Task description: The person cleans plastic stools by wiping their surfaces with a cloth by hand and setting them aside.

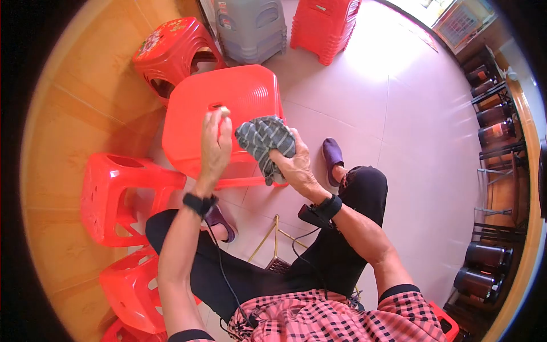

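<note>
My right hand point(295, 165) grips a bunched grey cloth point(265, 139) with pale stripes, its thumb on top. The cloth is held up over the right edge of a red plastic stool point(222, 94), with a loose end hanging down. My left hand point(216, 139) is just left of the cloth, apart from it, above the stool's seat. Its fingers point away from me, partly bent, and I see nothing held in them. Each wrist wears a black band with a cable.
Other red stools point(122, 191) line the orange wall on the left. Stacks of grey stools point(250, 28) and red stools point(325, 28) stand at the back. Brown jars point(490, 134) sit on racks at the right. A brass-coloured stand point(276, 239) is between my legs.
</note>
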The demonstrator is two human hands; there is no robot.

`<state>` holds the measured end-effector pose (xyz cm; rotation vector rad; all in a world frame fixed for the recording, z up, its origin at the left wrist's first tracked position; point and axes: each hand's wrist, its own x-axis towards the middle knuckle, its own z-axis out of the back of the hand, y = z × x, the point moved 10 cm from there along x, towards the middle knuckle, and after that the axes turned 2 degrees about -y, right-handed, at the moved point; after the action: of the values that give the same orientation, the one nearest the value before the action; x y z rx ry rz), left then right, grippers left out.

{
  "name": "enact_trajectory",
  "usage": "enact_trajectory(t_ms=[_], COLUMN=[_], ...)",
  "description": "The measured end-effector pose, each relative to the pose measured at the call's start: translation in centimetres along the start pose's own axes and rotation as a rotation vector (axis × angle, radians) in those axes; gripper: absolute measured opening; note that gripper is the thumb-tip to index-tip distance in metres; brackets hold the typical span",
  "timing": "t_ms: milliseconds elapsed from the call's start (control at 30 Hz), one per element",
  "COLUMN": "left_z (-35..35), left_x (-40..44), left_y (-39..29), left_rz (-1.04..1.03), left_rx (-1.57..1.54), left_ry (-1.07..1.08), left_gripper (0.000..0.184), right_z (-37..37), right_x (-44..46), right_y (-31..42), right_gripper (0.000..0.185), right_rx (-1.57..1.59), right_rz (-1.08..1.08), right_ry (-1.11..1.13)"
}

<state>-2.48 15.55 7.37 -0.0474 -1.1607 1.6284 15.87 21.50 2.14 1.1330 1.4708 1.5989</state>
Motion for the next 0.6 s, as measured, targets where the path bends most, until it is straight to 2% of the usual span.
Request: enact_trajectory(t_ms=[100, 133, 167, 233, 300, 433, 500, 600], left_z=[0.0, -0.6, -1.3, -1.7, -1.6, -2.3, -2.7, -2.8], left_x=[-4.1, -5.2, -5.9, -6.3, -6.2, -6.7, -7.3, -7.8], left_y=[-2.7, -2.9, -2.8, -3.7, -4.5, -3.6, -3.2, -3.6], left_rz=[0.074, 0.158, 0.242, 0.293, 0.387, 0.499, 0.635, 0.67], left_rx=[-0.052, -0.23, -0.408, -0.478, -0.572, -0.635, -0.807, -0.881], left_ry=[0.023, 0.011, -0.001, -0.015, -0.006, 0.039, 0.025, -0.014], left_gripper=[0.027, 0.03, 0.034, 0.037, 0.043, 0.046, 0.051, 0.05], right_z=[0.0, 0.1, -0.4, -0.9, -2.7, -3.0, -3.2, -3.8], right_x=[-0.3, -0.4, -0.5, -0.8, -1.5, -1.8, -2.0, -2.6], right_y=[-0.1, 0.6, 1.5, 2.2, 2.3, 3.0, 3.0, 3.0], right_gripper=[0.039, 0.039, 0.041, 0.043, 0.047, 0.052, 0.054, 0.049], right_rx=[0.024, 0.026, 0.006, -0.012, -0.114, -0.086, -0.053, 0.046], right_rz=[-0.069, -0.068, -0.057, -0.046, -0.018, 0.045, 0.01, -0.033], right_ry=[-0.011, -0.002, 0.047, 0.102, 0.316, 0.417, 0.472, 0.578])
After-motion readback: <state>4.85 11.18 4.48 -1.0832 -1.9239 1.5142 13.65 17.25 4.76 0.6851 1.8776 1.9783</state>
